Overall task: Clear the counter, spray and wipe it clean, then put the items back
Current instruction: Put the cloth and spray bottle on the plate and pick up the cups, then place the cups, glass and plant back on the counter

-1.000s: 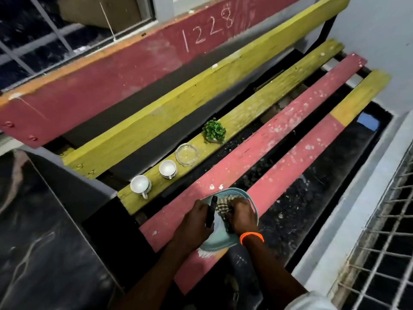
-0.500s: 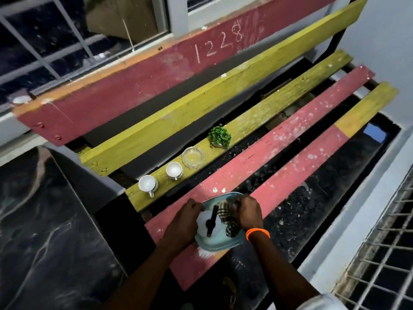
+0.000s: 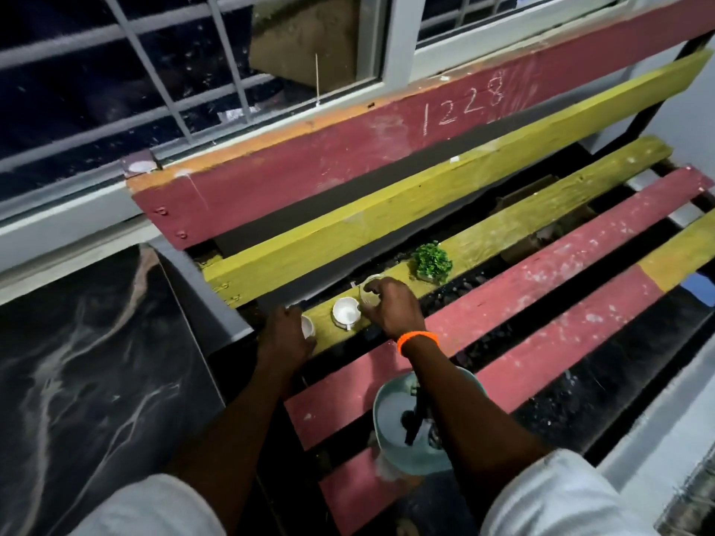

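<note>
On the yellow seat slat (image 3: pixel 503 234) stand a small green plant (image 3: pixel 432 263), a clear glass dish (image 3: pixel 370 292), a white cup (image 3: pixel 345 310) and a second white cup (image 3: pixel 307 326) at the slat's left end. My right hand (image 3: pixel 390 308), with an orange wristband, is closed around the glass dish. My left hand (image 3: pixel 285 336) grips the left white cup and hides most of it. A pale blue plate (image 3: pixel 390 413) rests on the red slats near me, holding a black spray nozzle (image 3: pixel 412 423); my right forearm crosses over it.
The bench has red and yellow slats with dark gaps between them. A red backrest board (image 3: pixel 348 164) chalked 1228 leans against a barred window (image 3: pixel 174 71). Dark marbled stone (image 3: pixel 89 381) lies to the left, and a grey ledge (image 3: pixel 657 419) runs along the right.
Both hands left the blue plate and reached forward to the yellow slat. The left hand has taken the left white cup, the right the glass dish. The camera moved closer.
</note>
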